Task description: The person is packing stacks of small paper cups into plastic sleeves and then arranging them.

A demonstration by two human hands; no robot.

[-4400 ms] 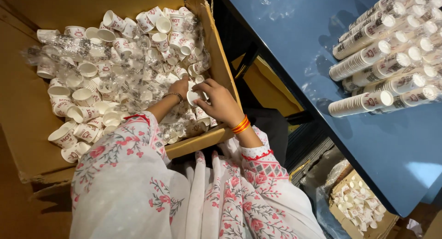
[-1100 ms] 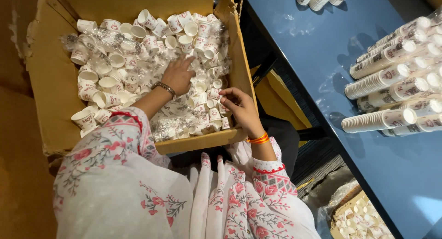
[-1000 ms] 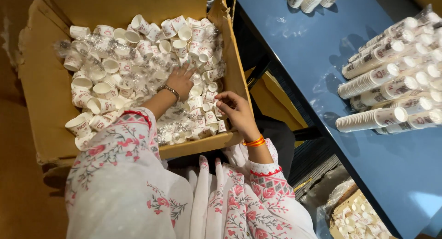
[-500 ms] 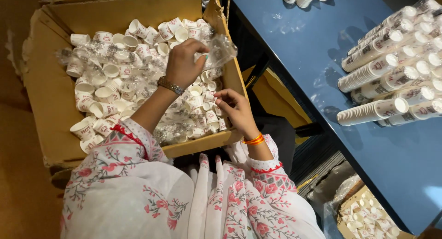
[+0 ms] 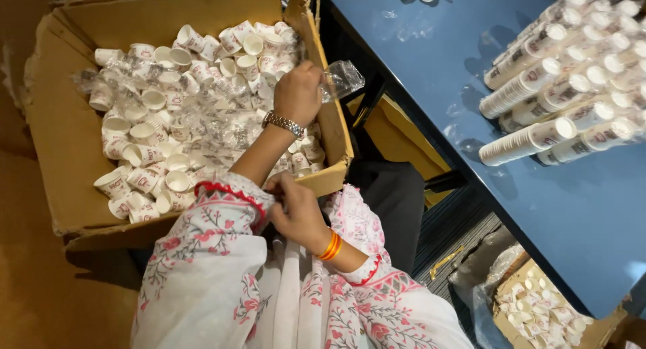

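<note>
Head camera, looking steeply down

It sits close above both hands; the box point(image 5: 60, 127) lies just beyond them, the table point(image 5: 431, 73) to their right.

Cups point(image 5: 168, 100) in box point(image 5: 60, 134) (table point(image 5: 437, 73) right)

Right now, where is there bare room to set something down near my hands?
The blue table is bare between the cardboard box and the stacked cup sleeves, and again below the sleeves. The box is crowded with loose cups. Left hand holds clear plastic wrap; right hand is at the sleeve.
</note>
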